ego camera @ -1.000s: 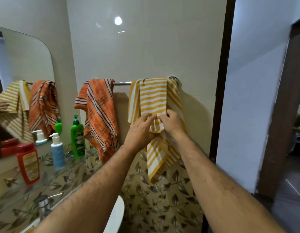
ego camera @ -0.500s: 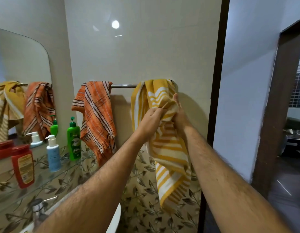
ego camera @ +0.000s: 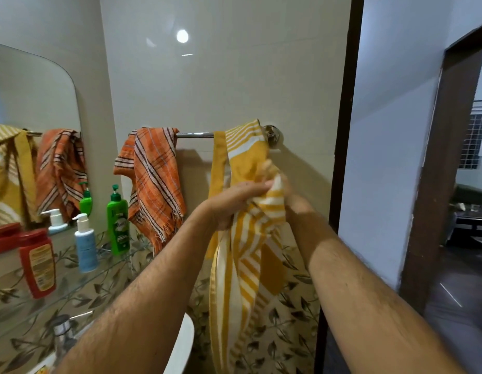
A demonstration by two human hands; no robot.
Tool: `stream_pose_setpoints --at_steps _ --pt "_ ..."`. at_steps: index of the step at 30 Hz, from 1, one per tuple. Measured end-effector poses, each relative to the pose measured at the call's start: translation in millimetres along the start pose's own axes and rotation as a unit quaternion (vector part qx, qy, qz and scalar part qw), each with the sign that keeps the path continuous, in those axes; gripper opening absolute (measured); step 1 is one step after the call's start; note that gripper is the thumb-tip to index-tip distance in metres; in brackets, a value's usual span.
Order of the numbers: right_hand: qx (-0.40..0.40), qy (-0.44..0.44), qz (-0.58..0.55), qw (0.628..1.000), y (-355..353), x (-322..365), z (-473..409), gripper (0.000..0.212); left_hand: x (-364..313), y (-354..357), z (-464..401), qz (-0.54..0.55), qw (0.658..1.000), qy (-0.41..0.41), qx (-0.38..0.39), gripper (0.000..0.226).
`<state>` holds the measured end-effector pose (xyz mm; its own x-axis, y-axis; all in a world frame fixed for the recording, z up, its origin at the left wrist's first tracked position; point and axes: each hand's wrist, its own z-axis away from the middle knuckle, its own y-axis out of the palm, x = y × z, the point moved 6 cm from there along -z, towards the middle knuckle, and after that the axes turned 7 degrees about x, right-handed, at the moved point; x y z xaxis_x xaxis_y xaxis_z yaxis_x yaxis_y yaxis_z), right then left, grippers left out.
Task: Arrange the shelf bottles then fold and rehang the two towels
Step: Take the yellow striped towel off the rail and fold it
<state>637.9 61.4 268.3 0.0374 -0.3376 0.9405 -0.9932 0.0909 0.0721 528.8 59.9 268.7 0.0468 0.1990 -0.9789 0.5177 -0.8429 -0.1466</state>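
Observation:
A yellow-and-white striped towel (ego camera: 242,265) hangs from the right end of the chrome towel bar (ego camera: 194,135), bunched in the middle and trailing far down. My left hand (ego camera: 234,201) grips the bunched cloth from the left. My right hand (ego camera: 291,195) holds the same bunch from the right, mostly hidden behind the fabric. An orange plaid towel (ego camera: 153,182) is draped unevenly over the bar's left end. On the glass shelf (ego camera: 72,287) stand a green pump bottle (ego camera: 117,225), a blue pump bottle (ego camera: 85,247) and a red bottle (ego camera: 38,265).
A mirror (ego camera: 32,130) on the left wall reflects the towels and bottles. A white basin rim (ego camera: 180,346) and a chrome tap (ego camera: 61,330) lie below my left arm. A dark door frame (ego camera: 345,130) stands right of the bar, with an open doorway (ego camera: 472,184) beyond.
The yellow towel has been pulled partway off the bar and now hangs longer and bunched. Both hands dropped slightly while gathering the cloth. The orange towel and bottles stayed put.

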Motion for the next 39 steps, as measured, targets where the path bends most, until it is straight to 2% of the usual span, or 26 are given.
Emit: stream_pose_setpoints --at_steps 2,4,6,9,12,14,17,20,22,24,29,32,35,37,39 --pt "-0.008 -0.017 0.046 0.999 8 12 -9 0.017 -12 -29 5 0.005 0.985 0.088 -0.149 0.023" --pt "-0.019 -0.026 0.028 0.999 10 16 -11 0.024 -17 -59 11 -0.004 0.948 0.134 -0.29 0.021" --pt "0.005 -0.045 0.008 0.999 13 17 -10 0.031 -13 -74 11 -0.026 0.923 0.134 -0.361 0.029" --pt "0.02 -0.082 0.03 0.996 22 30 -5 0.025 -3 -64 5 0.009 0.944 0.087 -0.318 0.036" --pt "0.067 -0.111 0.021 0.991 32 35 -5 0.016 2 -49 3 0.075 0.954 0.11 -0.269 0.037" --pt "0.093 -0.108 -0.004 0.99 31 34 -6 0.034 4 -47 3 0.09 0.954 0.129 -0.257 0.031" --pt "0.113 -0.089 -0.005 0.99 26 28 -5 0.038 7 -43 4 0.064 0.961 0.129 -0.237 0.027" --pt "0.081 -0.068 0.042 0.994 19 20 -5 0.03 13 -46 6 -0.014 0.957 0.117 -0.266 0.036" --pt "0.023 -0.061 0.048 0.997 14 16 -5 0.024 20 -56 6 -0.083 0.936 0.102 -0.326 0.041" --pt "-0.031 -0.05 0.071 0.996 6 11 -4 0.025 24 -62 10 -0.105 0.921 0.091 -0.365 0.038" --pt "-0.022 0.015 0.158 0.987 5 -26 -7 0.017 26 -63 13 -0.085 0.933 0.055 -0.346 0.03" --pt "0.001 0.065 0.216 0.974 8 -38 -6 0.034 27 -67 14 -0.063 0.941 0.041 -0.331 0.028" --pt "0.035 0.136 0.237 0.961 15 -48 -1 0.066 27 -72 15 -0.049 0.936 0.044 -0.346 0.028" --pt "0.009 0.113 0.218 0.969 19 -44 0 0.08 30 -73 14 -0.025 0.938 0.041 -0.343 0.031" --pt "-0.019 0.061 0.191 0.98 21 -34 0 0.074 37 -73 14 0.01 0.942 0.039 -0.334 0.036"
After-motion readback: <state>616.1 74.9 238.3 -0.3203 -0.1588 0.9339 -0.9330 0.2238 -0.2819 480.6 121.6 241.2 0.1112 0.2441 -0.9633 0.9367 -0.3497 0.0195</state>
